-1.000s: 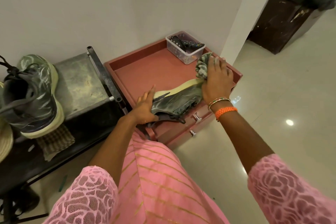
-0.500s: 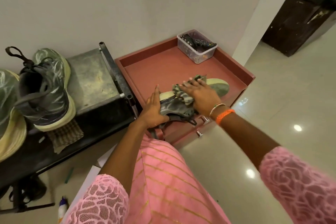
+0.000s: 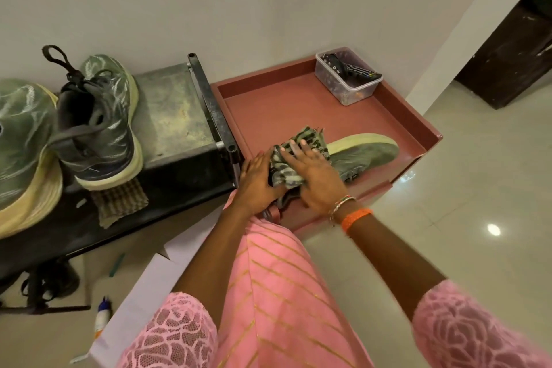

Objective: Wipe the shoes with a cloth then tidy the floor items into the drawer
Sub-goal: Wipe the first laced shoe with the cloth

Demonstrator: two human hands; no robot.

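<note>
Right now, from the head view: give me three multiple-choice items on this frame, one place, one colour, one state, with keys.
1. Where does the shoe being wiped lie?
A. on the red tray top
B. on the floor
C. on the dark bench

2. What colour is the band on the right wrist?
A. blue
B. orange
C. white

3. How is the right hand on the cloth?
A. clear of it
B. fist closed beside it
C. fingers flat, pressing it

Key: 1 A, it lies inside the tray rim; 2 B, bright orange at the wrist; 3 C, straight fingers spread over the cloth.

A home entryway: shoes on a metal rack (image 3: 167, 116), polished floor tiles (image 3: 478, 188), remote controls (image 3: 363, 72) in a tub.
</note>
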